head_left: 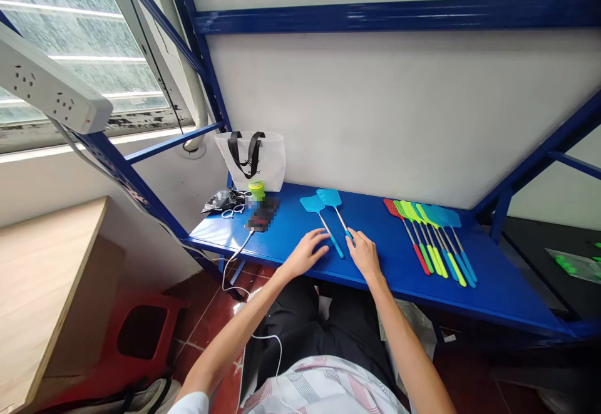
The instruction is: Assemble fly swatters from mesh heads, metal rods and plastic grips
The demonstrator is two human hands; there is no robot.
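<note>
Two light-blue fly swatters lie side by side on the blue table [291, 232], heads away from me. My left hand [307, 252] rests open on the table, fingertips at the handle of the left swatter [323, 221]. My right hand [364, 252] lies beside it, fingers reaching the handle end of the right swatter [337, 208]; whether it grips the handle is not visible. Neither swatter is lifted.
A row of several swatters [434, 238] in red, green and blue lies to the right. At the back left stand a white tote bag [253, 158], a green-lidded jar [256, 187], scissors [232, 212] and a black wrapper. A wooden table [42, 289] and red stool [141, 332] are left.
</note>
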